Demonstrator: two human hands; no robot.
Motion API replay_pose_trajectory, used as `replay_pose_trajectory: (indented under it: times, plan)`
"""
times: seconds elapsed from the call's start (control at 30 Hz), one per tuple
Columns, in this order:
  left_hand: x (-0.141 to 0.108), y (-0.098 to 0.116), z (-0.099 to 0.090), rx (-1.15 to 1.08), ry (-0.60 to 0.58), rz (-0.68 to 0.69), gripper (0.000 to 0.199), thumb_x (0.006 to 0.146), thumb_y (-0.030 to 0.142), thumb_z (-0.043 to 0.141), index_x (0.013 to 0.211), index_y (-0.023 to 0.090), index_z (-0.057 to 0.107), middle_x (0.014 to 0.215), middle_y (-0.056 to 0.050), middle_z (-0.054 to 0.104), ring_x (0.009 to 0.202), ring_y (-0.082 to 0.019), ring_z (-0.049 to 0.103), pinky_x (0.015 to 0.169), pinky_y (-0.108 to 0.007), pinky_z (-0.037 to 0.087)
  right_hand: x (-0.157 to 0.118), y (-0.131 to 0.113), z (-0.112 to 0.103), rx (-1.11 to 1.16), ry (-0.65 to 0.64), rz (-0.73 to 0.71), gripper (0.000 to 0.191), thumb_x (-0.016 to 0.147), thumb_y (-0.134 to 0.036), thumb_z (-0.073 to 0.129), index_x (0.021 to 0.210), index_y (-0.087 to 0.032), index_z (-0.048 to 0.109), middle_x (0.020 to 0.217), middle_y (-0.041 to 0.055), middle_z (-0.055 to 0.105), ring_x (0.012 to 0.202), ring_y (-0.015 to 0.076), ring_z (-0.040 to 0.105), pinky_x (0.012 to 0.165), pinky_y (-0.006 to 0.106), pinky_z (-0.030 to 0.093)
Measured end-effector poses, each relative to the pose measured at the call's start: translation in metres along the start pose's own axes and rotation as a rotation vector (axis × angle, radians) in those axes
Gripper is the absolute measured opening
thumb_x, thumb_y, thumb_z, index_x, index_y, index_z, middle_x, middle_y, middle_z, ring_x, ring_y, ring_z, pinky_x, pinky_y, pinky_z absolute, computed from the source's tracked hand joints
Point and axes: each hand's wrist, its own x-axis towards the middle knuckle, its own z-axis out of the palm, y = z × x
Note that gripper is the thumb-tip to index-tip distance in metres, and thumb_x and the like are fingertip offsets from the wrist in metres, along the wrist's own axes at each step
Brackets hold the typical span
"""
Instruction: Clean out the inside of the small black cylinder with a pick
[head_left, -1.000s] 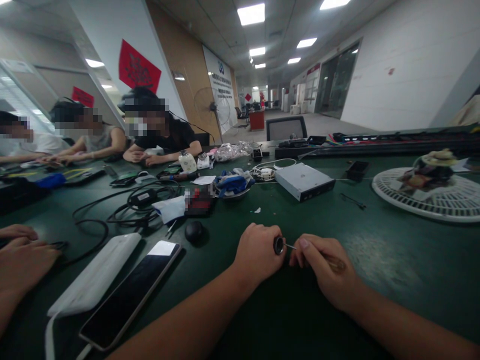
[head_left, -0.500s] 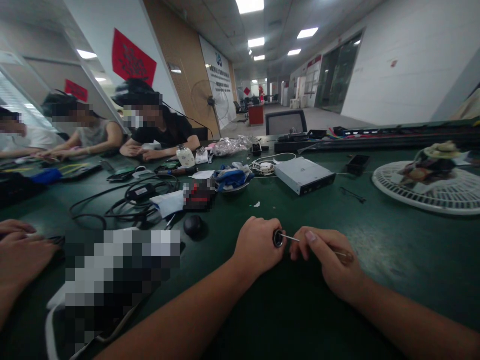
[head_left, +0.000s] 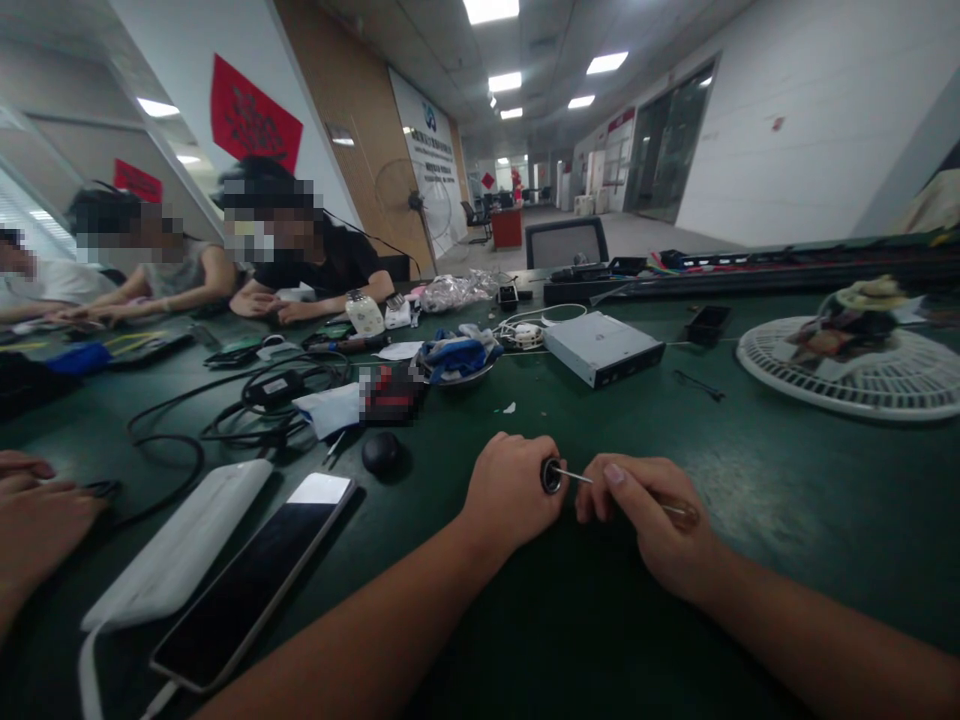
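My left hand [head_left: 511, 492] is closed around a small dark round part [head_left: 551, 475] with a shiny rim, its open end facing right. A screwdriver [head_left: 679, 512] with a brownish, see-through handle lies in the grip of my right hand [head_left: 651, 515]. Its thin metal shaft points left, and the tip reaches the opening of the round part. How deep the tip sits cannot be made out. Both hands are just above the green table [head_left: 600, 640].
Left of my forearm lie a phone [head_left: 255, 580] and a white power bank [head_left: 180, 545]. A black mouse [head_left: 382, 454], a metal drive box [head_left: 602, 348], a bowl with blue cloth [head_left: 459, 355] and a white fan grille [head_left: 847, 375] stand beyond. Other people sit at left.
The whole view has shifted slightly, so things appear a little further left. Both hands keep nearly the same pose, with the screwdriver tip still at the round part.
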Motion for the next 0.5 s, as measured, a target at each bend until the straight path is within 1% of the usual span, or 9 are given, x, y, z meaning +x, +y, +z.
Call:
replay_pose_trajectory:
  times: [0.07,0.1,0.13,0.2,0.27,0.33,0.4,0.5]
  plan:
    - [0.0001,-0.0001,0.0003,0.012,0.003,-0.007,0.015,0.087,0.029,0.060,0.074,0.022,0.059,0.069,0.000,0.065,0.067,-0.018,0.058,0.067,-0.032,0.037,-0.0007,-0.0001,0.0010,-0.063,0.051,0.045,0.045,0.104,-0.029,0.041,0.063,-0.020,0.057,0.063,0.0021,0.064,0.059,0.0152,0.063,0.061,0.030,0.046]
    - [0.0001,-0.0002,0.0005,0.021,0.001,-0.008,0.015,0.086,0.029,0.060,0.073,0.022,0.059,0.068,0.000,0.065,0.067,-0.018,0.058,0.066,-0.032,0.037,-0.0013,0.0001,0.0012,-0.092,0.056,0.062,0.047,0.104,-0.029,0.041,0.061,-0.020,0.056,0.059,0.0013,0.063,0.056,0.0143,0.061,0.059,0.029,0.044]
    - [-0.0001,-0.0003,0.0007,0.028,-0.002,-0.004,0.015,0.085,0.029,0.060,0.073,0.022,0.058,0.068,0.000,0.064,0.067,-0.019,0.058,0.066,-0.032,0.037,-0.0020,0.0005,0.0012,-0.109,0.041,0.068,0.048,0.104,-0.029,0.041,0.060,-0.020,0.056,0.057,0.0006,0.061,0.053,0.0136,0.059,0.056,0.029,0.043]
    - [-0.0005,-0.0006,0.0010,0.032,-0.012,0.010,0.015,0.085,0.029,0.060,0.072,0.022,0.058,0.067,0.000,0.063,0.067,-0.019,0.057,0.066,-0.032,0.037,-0.0032,0.0014,0.0003,-0.096,-0.030,0.054,0.049,0.104,-0.029,0.041,0.058,-0.020,0.055,0.053,-0.0003,0.059,0.049,0.0131,0.057,0.053,0.028,0.042]
    - [-0.0009,-0.0008,0.0010,0.026,-0.017,0.022,0.016,0.085,0.029,0.059,0.071,0.022,0.058,0.066,0.000,0.063,0.065,-0.018,0.057,0.067,-0.032,0.038,-0.0036,0.0019,-0.0011,-0.042,-0.098,0.032,0.048,0.104,-0.029,0.041,0.059,-0.020,0.055,0.053,-0.0005,0.058,0.050,0.0135,0.058,0.054,0.028,0.043]
    - [-0.0010,-0.0008,0.0007,0.024,-0.014,0.023,0.016,0.086,0.029,0.059,0.072,0.022,0.058,0.066,0.000,0.063,0.065,-0.018,0.057,0.067,-0.032,0.038,-0.0029,0.0014,-0.0019,0.007,-0.120,0.007,0.046,0.104,-0.028,0.040,0.062,-0.020,0.057,0.057,0.0003,0.060,0.054,0.0144,0.061,0.057,0.029,0.046]
    - [-0.0007,-0.0007,0.0001,0.024,-0.012,0.018,0.016,0.087,0.029,0.058,0.072,0.022,0.059,0.067,0.000,0.064,0.066,-0.018,0.057,0.067,-0.032,0.038,-0.0014,0.0001,-0.0015,0.025,-0.105,-0.022,0.042,0.104,-0.027,0.041,0.066,-0.019,0.058,0.062,0.0015,0.062,0.060,0.0154,0.063,0.062,0.030,0.048]
    - [0.0000,-0.0003,-0.0004,0.026,-0.013,0.003,0.015,0.087,0.030,0.059,0.074,0.022,0.060,0.068,0.000,0.065,0.066,-0.018,0.058,0.067,-0.032,0.039,0.0005,-0.0013,0.0014,-0.008,-0.013,-0.028,0.039,0.103,-0.025,0.043,0.069,-0.019,0.059,0.068,0.0025,0.064,0.066,0.0162,0.064,0.066,0.032,0.048]
